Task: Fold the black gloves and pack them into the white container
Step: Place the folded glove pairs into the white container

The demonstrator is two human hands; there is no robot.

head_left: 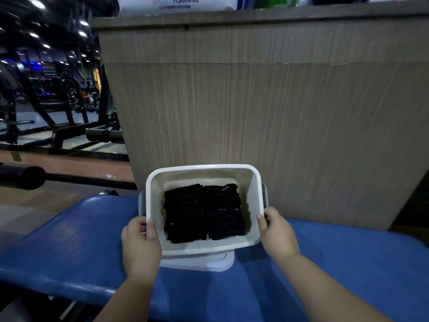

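Observation:
The white container (204,248) is tilted toward me above the blue padded bench (69,247). Folded black gloves (204,213) lie inside it in two neat side-by-side stacks, filling most of the bottom. My left hand (140,245) grips the container's left rim, thumb over the edge. My right hand (277,231) grips the right rim the same way. A white lid-like piece (209,262) shows under the container's near edge.
A tall wood-grain counter (255,101) stands directly behind the container, with a white package (176,3) on top. Dark gym machines (58,101) and a black bar (23,176) fill the left side. The bench extends to both sides.

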